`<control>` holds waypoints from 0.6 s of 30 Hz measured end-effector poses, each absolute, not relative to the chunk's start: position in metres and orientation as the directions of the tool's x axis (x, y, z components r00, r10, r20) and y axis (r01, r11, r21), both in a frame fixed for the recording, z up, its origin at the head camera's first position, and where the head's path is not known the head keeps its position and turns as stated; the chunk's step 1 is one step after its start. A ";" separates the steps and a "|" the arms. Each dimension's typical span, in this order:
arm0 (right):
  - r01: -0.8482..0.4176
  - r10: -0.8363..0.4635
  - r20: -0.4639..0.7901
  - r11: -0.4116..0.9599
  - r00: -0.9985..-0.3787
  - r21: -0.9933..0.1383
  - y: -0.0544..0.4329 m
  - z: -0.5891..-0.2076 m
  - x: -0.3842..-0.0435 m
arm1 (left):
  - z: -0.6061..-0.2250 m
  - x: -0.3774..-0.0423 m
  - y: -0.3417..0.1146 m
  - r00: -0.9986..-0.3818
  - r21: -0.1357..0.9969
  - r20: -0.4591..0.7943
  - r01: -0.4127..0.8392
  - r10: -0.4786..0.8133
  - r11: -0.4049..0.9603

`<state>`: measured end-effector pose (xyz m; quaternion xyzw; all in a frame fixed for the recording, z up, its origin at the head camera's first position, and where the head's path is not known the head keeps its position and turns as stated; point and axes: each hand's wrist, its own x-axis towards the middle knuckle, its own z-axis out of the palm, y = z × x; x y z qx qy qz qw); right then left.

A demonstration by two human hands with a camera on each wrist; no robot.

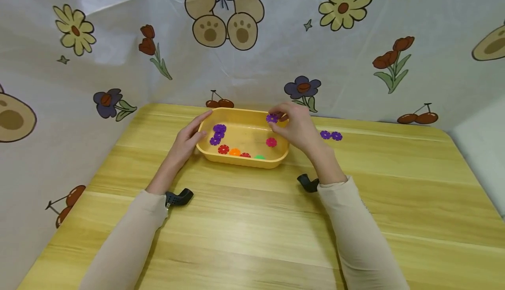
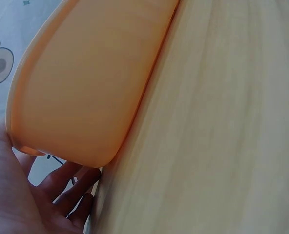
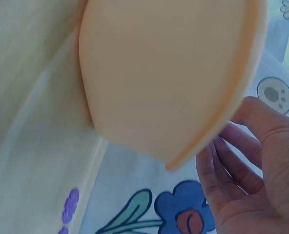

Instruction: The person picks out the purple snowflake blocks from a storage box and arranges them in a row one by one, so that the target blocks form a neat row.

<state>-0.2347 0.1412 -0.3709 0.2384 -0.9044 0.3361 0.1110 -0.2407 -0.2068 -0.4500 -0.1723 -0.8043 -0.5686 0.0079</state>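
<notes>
A yellow plastic tray (image 1: 240,160) stands on the table near the back wall. My left hand (image 1: 184,142) holds its left end, with the thumb at the rim and the fingers (image 2: 66,195) against the outside. Over the tray's right end, my right hand (image 1: 299,125) pinches a purple snowflake-shaped disc (image 1: 272,118) between thumb and fingers. Several purple discs (image 1: 218,135) lie together at the left inside the tray. Red (image 1: 223,149), orange (image 1: 234,152) and green discs (image 1: 259,157) lie along its near side, and a pink disc (image 1: 271,142) at the right.
Two purple discs (image 1: 331,135) lie on the wooden table (image 1: 236,224) to the right of the tray. Behind the table hangs a white cloth (image 1: 252,68) printed with bears and flowers. A black wrist mount (image 1: 179,197) sticks out from the left sleeve, another (image 1: 307,183) from the right.
</notes>
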 end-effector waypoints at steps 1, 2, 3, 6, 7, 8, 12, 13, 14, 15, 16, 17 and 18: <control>-0.503 -0.348 0.367 0.665 -0.863 -0.552 0.145 -0.371 -0.234 | -0.450 -0.241 -0.206 -0.940 0.912 0.210 0.288 0.269 0.292; -0.497 -0.339 0.368 0.671 -0.866 -0.550 0.149 -0.370 -0.234 | -0.450 -0.241 -0.205 -0.939 0.912 0.212 0.289 0.270 0.290; -0.490 -0.331 0.367 0.676 -0.869 -0.550 0.153 -0.371 -0.234 | -0.450 -0.241 -0.205 -0.939 0.912 0.213 0.290 0.270 0.291; -0.464 -0.307 0.356 0.690 -0.882 -0.556 0.167 -0.372 -0.234 | -0.451 -0.242 -0.204 -0.939 0.910 0.212 0.290 0.269 0.295; -0.455 -0.298 0.353 0.694 -0.887 -0.558 0.172 -0.372 -0.234 | -0.451 -0.242 -0.204 -0.940 0.911 0.211 0.289 0.269 0.295; -0.447 -0.289 0.352 0.699 -0.890 -0.558 0.177 -0.373 -0.234 | -0.452 -0.242 -0.204 -0.939 0.911 0.210 0.289 0.270 0.295; -0.409 -0.249 0.339 0.715 -0.907 -0.567 0.199 -0.376 -0.233 | -0.452 -0.243 -0.204 -0.940 0.907 0.206 0.288 0.272 0.308; -0.400 -0.242 0.335 0.720 -0.911 -0.567 0.204 -0.377 -0.233 | -0.452 -0.243 -0.205 -0.941 0.905 0.206 0.288 0.270 0.313; -0.394 -0.236 0.333 0.725 -0.913 -0.566 0.209 -0.378 -0.233 | -0.452 -0.242 -0.205 -0.941 0.903 0.206 0.288 0.268 0.318; -0.387 -0.230 0.330 0.728 -0.916 -0.566 0.214 -0.379 -0.233 | -0.452 -0.242 -0.205 -0.942 0.902 0.206 0.288 0.266 0.322; -0.383 -0.226 0.330 0.731 -0.917 -0.565 0.218 -0.380 -0.233 | -0.452 -0.242 -0.205 -0.942 0.900 0.207 0.289 0.265 0.325; -0.381 -0.222 0.331 0.733 -0.917 -0.563 0.222 -0.381 -0.233 | -0.452 -0.242 -0.206 -0.942 0.899 0.207 0.290 0.264 0.328; -0.379 -0.218 0.333 0.735 -0.917 -0.563 0.226 -0.382 -0.233 | -0.452 -0.241 -0.206 -0.942 0.899 0.208 0.290 0.264 0.328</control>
